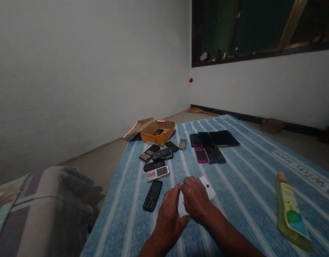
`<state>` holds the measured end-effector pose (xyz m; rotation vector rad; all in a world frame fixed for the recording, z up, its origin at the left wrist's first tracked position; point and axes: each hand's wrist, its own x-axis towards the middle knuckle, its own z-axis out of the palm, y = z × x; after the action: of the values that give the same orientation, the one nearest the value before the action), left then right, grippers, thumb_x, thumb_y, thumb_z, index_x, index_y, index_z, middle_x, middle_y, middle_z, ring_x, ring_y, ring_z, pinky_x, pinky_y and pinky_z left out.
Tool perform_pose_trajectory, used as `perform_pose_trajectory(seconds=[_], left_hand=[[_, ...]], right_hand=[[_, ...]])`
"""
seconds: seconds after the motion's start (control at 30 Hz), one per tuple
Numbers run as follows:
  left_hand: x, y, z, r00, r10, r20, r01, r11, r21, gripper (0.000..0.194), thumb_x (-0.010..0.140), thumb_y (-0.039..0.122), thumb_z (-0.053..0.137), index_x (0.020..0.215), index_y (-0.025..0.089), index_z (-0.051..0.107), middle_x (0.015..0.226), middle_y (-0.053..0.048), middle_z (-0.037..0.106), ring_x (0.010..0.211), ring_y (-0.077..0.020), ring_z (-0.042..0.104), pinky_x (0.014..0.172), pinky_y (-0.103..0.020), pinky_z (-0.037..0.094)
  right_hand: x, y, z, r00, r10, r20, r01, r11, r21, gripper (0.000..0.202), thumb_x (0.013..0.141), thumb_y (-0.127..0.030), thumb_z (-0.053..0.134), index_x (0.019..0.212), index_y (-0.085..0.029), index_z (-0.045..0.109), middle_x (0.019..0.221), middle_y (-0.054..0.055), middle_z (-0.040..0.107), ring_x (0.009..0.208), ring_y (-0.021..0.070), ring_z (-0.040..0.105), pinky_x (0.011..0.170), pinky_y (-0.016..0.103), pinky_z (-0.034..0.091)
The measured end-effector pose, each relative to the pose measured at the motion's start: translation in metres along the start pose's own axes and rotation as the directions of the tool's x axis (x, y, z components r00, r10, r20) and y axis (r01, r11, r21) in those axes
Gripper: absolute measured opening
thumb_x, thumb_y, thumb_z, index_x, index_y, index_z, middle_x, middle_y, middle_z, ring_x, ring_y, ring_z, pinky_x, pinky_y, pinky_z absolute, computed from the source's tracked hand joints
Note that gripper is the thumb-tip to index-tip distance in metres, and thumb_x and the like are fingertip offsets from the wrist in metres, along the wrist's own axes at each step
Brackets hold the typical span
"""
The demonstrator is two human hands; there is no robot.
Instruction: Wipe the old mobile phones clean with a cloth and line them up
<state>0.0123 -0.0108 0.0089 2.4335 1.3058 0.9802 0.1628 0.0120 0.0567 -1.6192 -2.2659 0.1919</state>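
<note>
On the blue striped cloth, near the front middle, my left hand point(169, 216) holds the left edge of a white flat item point(183, 208), its thumb along the lower edge. My right hand point(195, 194) is closed over the same item, with its fingers curled under and hidden. Beneath and beyond the right hand lies a white piece with a small dark mark point(207, 186); I cannot tell if it is part of the same item. A black keypad phone point(153, 195) lies just left of my left hand.
Several old phones point(158, 173) lie in a loose group beyond my hands, below an open orange box point(156, 138). Darker phones and a pink phone point(201, 155) sit in rows further right. A yellow-green bottle point(291, 214) lies at the right.
</note>
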Motion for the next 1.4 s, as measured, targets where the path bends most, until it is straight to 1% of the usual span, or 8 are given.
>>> perform_pose_trajectory(seconds=[0.2,0.43,0.53,0.7,0.9,1.07,1.23,1.4], left_hand=[[-0.004,-0.003,0.0,0.978,0.207,0.004,-0.204,0.965,0.165,0.087,0.078,0.015,0.059,0.151,0.015,0.012,0.141,-0.02,0.048,0.134,-0.0351,0.042,0.104,-0.051,0.044],[-0.004,0.002,0.001,0.977,0.21,0.019,-0.21,0.964,0.165,0.081,0.082,0.014,0.053,0.151,0.015,0.011,0.144,-0.021,0.044,0.137,-0.0366,0.037,0.105,-0.055,0.042],[-0.005,0.0,0.001,0.978,0.207,0.036,-0.21,0.961,0.182,0.085,0.081,0.012,0.053,0.152,0.016,0.007,0.146,-0.021,0.042,0.138,-0.0368,0.037,0.105,-0.055,0.043],[-0.009,-0.009,0.002,0.97,0.241,0.045,-0.245,0.94,0.237,0.085,0.085,0.015,0.053,0.153,0.015,0.002,0.149,-0.022,0.039,0.139,-0.0366,0.035,0.105,-0.053,0.044],[-0.005,-0.015,0.005,0.963,0.27,0.002,-0.266,0.945,0.192,0.087,0.082,0.011,0.053,0.153,0.016,0.003,0.15,-0.02,0.039,0.139,-0.034,0.035,0.106,-0.05,0.044],[-0.003,-0.014,0.01,0.968,0.247,-0.039,-0.238,0.959,0.151,0.084,0.085,0.014,0.052,0.153,0.018,0.004,0.15,-0.019,0.039,0.139,-0.0336,0.036,0.107,-0.051,0.043],[-0.001,-0.015,0.008,0.975,0.217,-0.045,-0.21,0.97,0.121,0.085,0.085,0.013,0.052,0.153,0.021,0.002,0.15,-0.018,0.039,0.137,-0.0336,0.039,0.106,-0.051,0.045],[0.001,-0.018,0.009,0.974,0.221,-0.054,-0.214,0.971,0.103,0.09,0.079,0.011,0.053,0.153,0.022,0.004,0.15,-0.017,0.039,0.135,-0.0348,0.043,0.103,-0.05,0.048]], right_hand=[[0.0,0.008,-0.019,0.998,0.06,-0.002,-0.06,0.997,-0.039,0.02,0.085,-0.01,0.05,0.082,-0.016,0.069,0.091,0.008,0.064,0.093,0.0229,0.055,0.08,0.035,0.032],[-0.001,0.033,-0.03,0.975,0.209,-0.074,-0.216,0.971,-0.106,0.025,0.081,-0.003,0.048,0.08,-0.015,0.069,0.091,0.011,0.065,0.092,0.0244,0.055,0.08,0.036,0.033],[-0.002,0.031,-0.03,0.98,0.182,-0.083,-0.19,0.976,-0.103,0.023,0.08,-0.004,0.049,0.08,-0.016,0.069,0.09,0.011,0.065,0.092,0.0255,0.056,0.08,0.037,0.034],[-0.002,0.012,-0.027,0.995,0.082,-0.049,-0.084,0.995,-0.044,0.02,0.079,-0.007,0.053,0.082,-0.016,0.07,0.091,0.01,0.066,0.094,0.0249,0.057,0.083,0.036,0.034],[0.004,-0.006,-0.027,0.999,0.044,-0.015,-0.043,0.998,0.039,0.023,0.085,-0.012,0.048,0.084,-0.016,0.071,0.09,0.011,0.068,0.094,0.0243,0.06,0.084,0.035,0.036],[0.013,-0.009,-0.029,0.998,0.056,0.017,-0.057,0.994,0.092,0.023,0.084,-0.013,0.048,0.093,-0.016,0.069,0.096,0.011,0.071,0.095,0.024,0.063,0.082,0.034,0.038],[0.018,-0.01,-0.036,0.998,0.014,0.066,-0.023,0.989,0.143,0.024,0.082,-0.014,0.05,0.095,-0.016,0.07,0.096,0.012,0.073,0.093,0.0235,0.067,0.077,0.03,0.041],[0.018,-0.01,-0.04,1.0,-0.005,0.029,-0.002,0.967,0.255,0.029,0.082,-0.013,0.05,0.103,-0.016,0.07,0.102,0.011,0.073,0.097,0.0218,0.067,0.081,0.027,0.043]])
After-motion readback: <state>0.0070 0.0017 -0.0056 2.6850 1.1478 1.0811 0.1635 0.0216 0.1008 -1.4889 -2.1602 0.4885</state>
